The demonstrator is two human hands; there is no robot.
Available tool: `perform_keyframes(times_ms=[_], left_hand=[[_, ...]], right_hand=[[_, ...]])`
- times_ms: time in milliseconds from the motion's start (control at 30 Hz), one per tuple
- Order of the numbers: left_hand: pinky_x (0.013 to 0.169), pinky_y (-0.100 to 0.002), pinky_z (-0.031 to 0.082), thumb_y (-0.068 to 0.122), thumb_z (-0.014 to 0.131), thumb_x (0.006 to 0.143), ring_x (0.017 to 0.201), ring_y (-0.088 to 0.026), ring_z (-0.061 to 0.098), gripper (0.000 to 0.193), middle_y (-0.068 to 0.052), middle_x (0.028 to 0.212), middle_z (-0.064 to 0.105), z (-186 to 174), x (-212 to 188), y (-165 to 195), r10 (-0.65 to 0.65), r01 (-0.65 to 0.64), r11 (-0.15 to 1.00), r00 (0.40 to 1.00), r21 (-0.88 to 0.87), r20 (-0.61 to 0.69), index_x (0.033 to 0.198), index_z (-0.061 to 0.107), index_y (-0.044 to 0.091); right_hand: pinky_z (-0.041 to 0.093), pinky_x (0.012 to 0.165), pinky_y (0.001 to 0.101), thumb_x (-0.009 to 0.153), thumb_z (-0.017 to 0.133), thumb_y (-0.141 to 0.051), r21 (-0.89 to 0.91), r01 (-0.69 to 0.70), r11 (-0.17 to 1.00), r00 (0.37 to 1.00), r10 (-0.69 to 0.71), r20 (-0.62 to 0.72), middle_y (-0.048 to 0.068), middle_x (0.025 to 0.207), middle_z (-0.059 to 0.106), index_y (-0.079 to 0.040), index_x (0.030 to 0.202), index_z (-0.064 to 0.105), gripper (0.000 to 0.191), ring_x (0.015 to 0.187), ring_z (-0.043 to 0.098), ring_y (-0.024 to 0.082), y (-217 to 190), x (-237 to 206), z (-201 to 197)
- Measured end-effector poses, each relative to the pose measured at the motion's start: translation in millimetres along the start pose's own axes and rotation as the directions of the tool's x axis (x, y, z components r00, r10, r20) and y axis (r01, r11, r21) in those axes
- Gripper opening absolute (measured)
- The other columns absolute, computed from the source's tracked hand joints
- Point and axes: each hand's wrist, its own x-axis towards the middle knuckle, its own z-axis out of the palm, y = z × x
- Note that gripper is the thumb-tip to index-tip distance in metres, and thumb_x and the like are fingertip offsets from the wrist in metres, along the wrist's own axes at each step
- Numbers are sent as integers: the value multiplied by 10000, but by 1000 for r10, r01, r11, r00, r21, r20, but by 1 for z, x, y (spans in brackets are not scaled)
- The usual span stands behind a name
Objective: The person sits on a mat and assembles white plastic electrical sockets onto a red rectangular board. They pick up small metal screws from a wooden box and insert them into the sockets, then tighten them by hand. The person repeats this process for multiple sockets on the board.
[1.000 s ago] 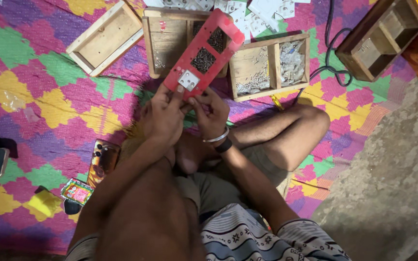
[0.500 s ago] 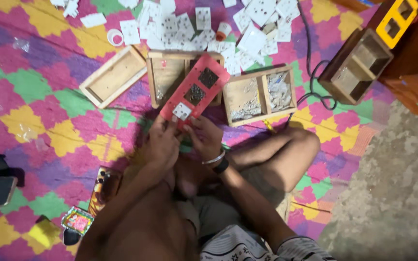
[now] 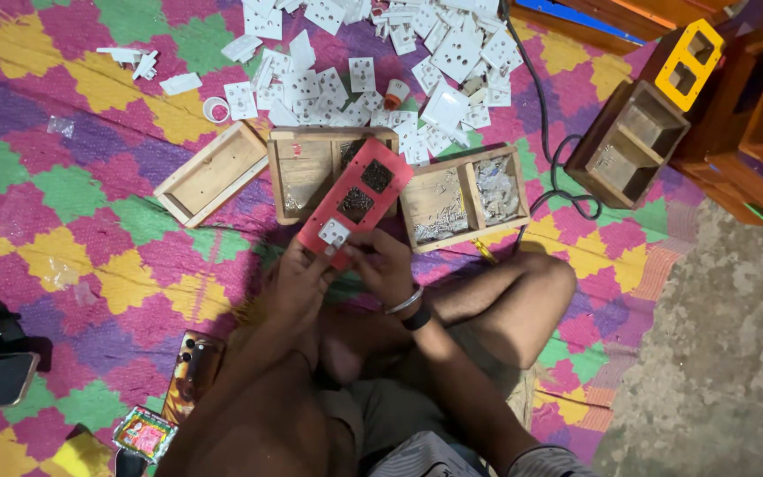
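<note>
Head view: left hand & right hand both clamp the near end of a red faceplate, tilted up off the mat w/ a white switch insert seated in its lowest cutout, thumbs close by so it can be pressed in. Faceplate hangs over the wooden trays of metal bits; pile of white switch parts lies beyond, w/in reach.

The red plate now lies less steeply above the hands — its far end has swung out over the middle wooden tray. The view has tipped forward, so beyond the hands a wide scatter of white switch pieces has come into sight.
</note>
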Motion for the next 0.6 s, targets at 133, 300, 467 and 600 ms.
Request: perform_keyframes(times_ms=[133,300,467,600], left_hand=[[925,-355,604,36,634,988,1079,-186,672,381,-88,1194,633,-4,2,-2,41,-42,999,999,-12,-28,1342,493,36],[872,-340,602,36,615,987,1047,-172,681,356,-99,1201,654,-6,-2,2,76,-76,997,993,0,-86,1323,497,40],[842,-340,604,32,616,999,996,-181,694,325,-109,1166,673,-6,-8,6,94,-92,996,990,24,-106,1308,513,28],[832,-334,606,36,617,994,1005,-169,697,319,-93,1167,681,-1,-10,12,83,-85,996,992,-11,-94,1296,515,40]], right_hand=[[595,841,335,927,746,-48,-309,185,933,979,-201,-19,156,1077,745,-23,1159,734,233,964,753,280,-6,-3,10],[603,858,352,933,738,-32,-276,217,936,973,-231,-20,188,1189,729,-22,1160,727,227,1033,756,321,-8,-7,23],[610,778,334,931,742,-39,-256,209,944,976,-219,-12,179,1142,747,-18,1088,730,158,967,771,284,-9,-7,30],[611,767,321,939,760,-52,-282,228,932,969,-245,-24,174,1127,760,-28,1025,721,98,951,775,269,-13,-5,32]])
